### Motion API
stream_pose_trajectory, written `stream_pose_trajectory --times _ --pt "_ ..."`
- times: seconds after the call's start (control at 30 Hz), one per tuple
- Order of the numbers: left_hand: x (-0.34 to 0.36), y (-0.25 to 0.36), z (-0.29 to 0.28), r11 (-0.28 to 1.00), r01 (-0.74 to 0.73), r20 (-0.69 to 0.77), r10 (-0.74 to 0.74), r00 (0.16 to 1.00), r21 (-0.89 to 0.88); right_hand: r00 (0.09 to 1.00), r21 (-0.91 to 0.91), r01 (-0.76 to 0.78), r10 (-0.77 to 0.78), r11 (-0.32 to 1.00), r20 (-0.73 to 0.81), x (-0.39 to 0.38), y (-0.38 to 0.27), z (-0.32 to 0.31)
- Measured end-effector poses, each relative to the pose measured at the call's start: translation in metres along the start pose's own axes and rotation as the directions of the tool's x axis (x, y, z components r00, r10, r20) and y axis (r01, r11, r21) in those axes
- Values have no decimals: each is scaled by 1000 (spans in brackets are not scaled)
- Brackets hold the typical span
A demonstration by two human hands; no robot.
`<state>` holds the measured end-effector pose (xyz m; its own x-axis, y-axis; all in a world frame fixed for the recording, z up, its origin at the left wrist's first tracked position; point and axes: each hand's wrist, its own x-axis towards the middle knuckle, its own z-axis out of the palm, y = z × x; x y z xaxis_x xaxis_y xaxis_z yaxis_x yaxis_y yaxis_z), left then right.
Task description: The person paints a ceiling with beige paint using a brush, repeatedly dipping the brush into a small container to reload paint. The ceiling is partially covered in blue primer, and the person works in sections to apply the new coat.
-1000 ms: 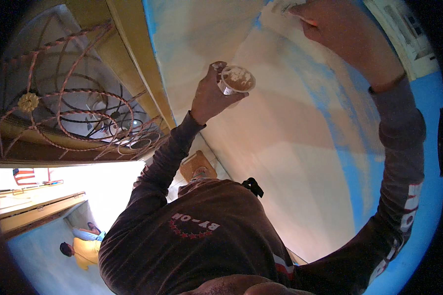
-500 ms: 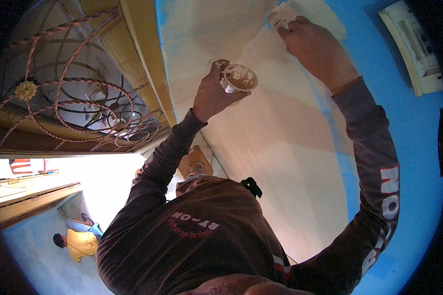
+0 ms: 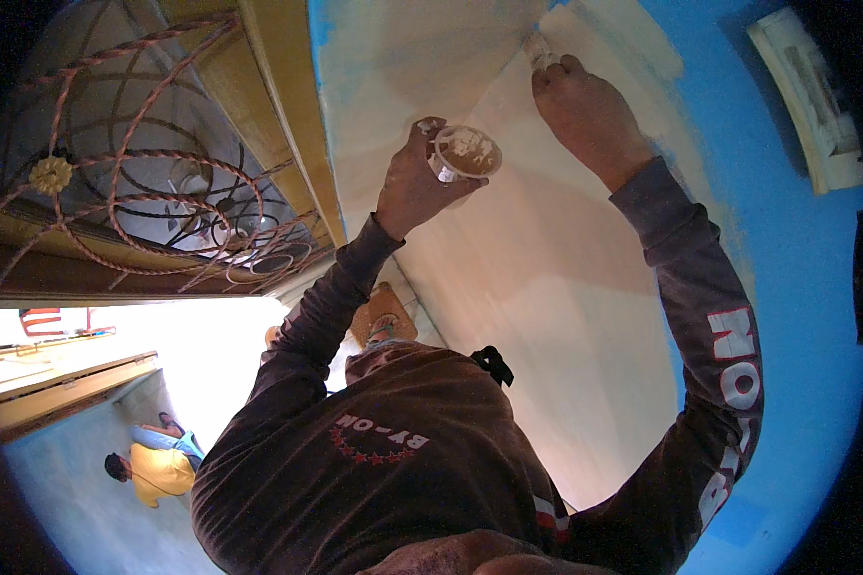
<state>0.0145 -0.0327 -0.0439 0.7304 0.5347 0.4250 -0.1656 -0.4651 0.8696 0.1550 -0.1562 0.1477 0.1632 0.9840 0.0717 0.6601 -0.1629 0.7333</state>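
Note:
My left hand [image 3: 414, 187] is closed around a small clear plastic tub [image 3: 467, 153] with beige paint in it and smeared on its walls. Up by the wall corner, my right hand [image 3: 585, 110] grips a paintbrush [image 3: 541, 50], its bristles coated in the same pale paint. The brush tip touches the wall where two painted faces meet; my fingers hide most of its handle. Around the brush the wall [image 3: 566, 230] is cream, with uneven edges against the blue part [image 3: 729, 144].
To the left stands a yellow-brown window frame [image 3: 288, 105] with a twisted metal grille [image 3: 115, 163]. A white switch box [image 3: 810, 101] sits on the blue wall at right. Lower left, a person in a yellow shirt [image 3: 158, 471] is near an opening with bright light.
My right hand and the paintbrush have moved left and down into the corner. Cream paint now covers blue that showed there. The left hand and tub have stayed put.

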Motion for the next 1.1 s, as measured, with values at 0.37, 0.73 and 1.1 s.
stream_pose_trajectory --times 0.37,0.73,1.1 --pt "-3 -2 -5 998 -55 -31 55 998 6 973 0 -68 66 998 222 -50 -18 -67" --pt "-5 -5 1 997 -78 -35 78 996 7 998 108 -32 37 994 -47 -11 -22 -38" --pt "-10 6 -14 998 9 26 -11 1000 67 986 30 -141 138 990 88 -43 -25 -12"
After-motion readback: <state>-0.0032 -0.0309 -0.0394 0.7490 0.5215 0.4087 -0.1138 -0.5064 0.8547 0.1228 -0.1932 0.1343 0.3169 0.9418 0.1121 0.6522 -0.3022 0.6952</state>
